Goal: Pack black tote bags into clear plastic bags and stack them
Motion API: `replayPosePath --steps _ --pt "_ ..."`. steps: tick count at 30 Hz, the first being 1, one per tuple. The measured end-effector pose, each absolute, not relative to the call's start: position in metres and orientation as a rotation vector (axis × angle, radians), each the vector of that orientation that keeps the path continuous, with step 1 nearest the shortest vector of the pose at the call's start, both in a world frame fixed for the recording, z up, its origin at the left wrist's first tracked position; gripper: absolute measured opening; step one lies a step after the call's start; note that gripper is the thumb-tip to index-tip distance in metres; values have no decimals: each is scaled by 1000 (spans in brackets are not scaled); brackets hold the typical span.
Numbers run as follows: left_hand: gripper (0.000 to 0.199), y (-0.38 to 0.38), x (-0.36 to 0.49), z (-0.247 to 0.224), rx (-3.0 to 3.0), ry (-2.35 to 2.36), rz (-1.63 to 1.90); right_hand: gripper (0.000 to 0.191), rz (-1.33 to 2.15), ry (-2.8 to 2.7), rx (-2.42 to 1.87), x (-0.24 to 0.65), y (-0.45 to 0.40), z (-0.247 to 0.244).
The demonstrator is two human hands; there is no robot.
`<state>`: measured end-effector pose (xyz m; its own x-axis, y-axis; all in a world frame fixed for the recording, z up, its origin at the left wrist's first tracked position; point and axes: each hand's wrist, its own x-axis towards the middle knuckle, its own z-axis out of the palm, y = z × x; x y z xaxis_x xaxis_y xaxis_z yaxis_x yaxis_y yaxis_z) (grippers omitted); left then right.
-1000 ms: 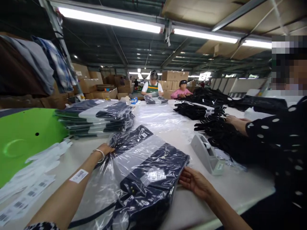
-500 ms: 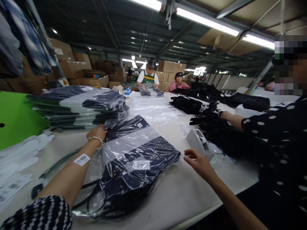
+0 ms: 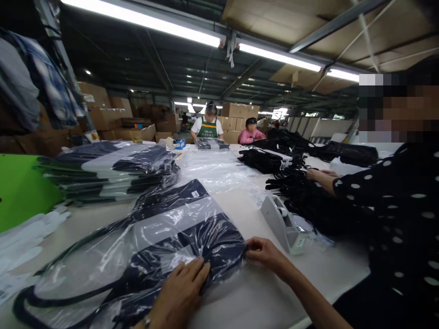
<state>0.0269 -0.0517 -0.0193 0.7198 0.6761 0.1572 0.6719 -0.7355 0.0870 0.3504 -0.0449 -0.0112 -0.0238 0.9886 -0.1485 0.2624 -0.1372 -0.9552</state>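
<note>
A folded navy and grey fabric item in a clear plastic bag [image 3: 219, 237] lies on the table in front of me. Its dark straps [image 3: 68, 299] loop out to the left beneath the film. My left hand [image 3: 181, 290] rests flat on the bag's near side, fingers stretched out over the plastic. At the right corner of the bag, my right hand [image 3: 265, 256] pinches the edge between thumb and fingers. Just beyond that hand stands a grey tape dispenser [image 3: 283, 224].
A stack of similar bagged items [image 3: 109, 169] stands at the left, beside a green panel [image 3: 20, 192] and white label sheets [image 3: 24, 246]. Clear plastic bags [image 3: 212, 167] lie mid-table. On the right, a co-worker in a dotted sleeve [image 3: 363, 183] handles black fabric pieces [image 3: 308, 201]. Two people work farther back.
My left hand has moved from the bag's far left edge to its near side and lies on it. My right hand, apart from the bag before, now grips its right corner.
</note>
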Motion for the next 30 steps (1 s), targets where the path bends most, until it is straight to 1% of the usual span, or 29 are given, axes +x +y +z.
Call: replayPosePath --steps 2,4,6,8,12,15,17,21,24,26,30 --pt "76 -59 2 -39 3054 1034 361 21 1180 -1468 -1423 340 -66 -18" --pt "85 -64 -23 -47 3104 1026 467 22 1132 -1574 -1349 327 -86 -25" --pt "85 -69 -33 -44 3056 1129 585 23 1111 -1637 -1284 315 -100 -30" --pt "77 -76 -23 -37 3014 1190 711 19 1091 -1679 -1261 308 -104 -32" --pt "58 -78 38 -34 3037 1065 958 13 964 -1772 -1389 302 -94 -27" --pt "46 -73 77 -44 2921 1154 1065 6 934 -1616 -1556 298 -85 -26" --pt "39 -71 89 -50 2854 1220 1068 9 1066 -1421 -1551 294 -83 -27" --pt "36 -72 90 -61 2824 1228 1119 18 1462 -1157 -1360 290 -85 -31" --pt "29 -74 87 -75 2802 1255 1176 23 1549 -1108 -1393 286 -84 -38" --pt "23 -75 88 -84 2832 1268 1223 23 1459 -1141 -1483 281 -81 -43" --pt "17 -77 95 -93 2950 1293 1261 21 1037 -1391 -1677 276 -73 -45"
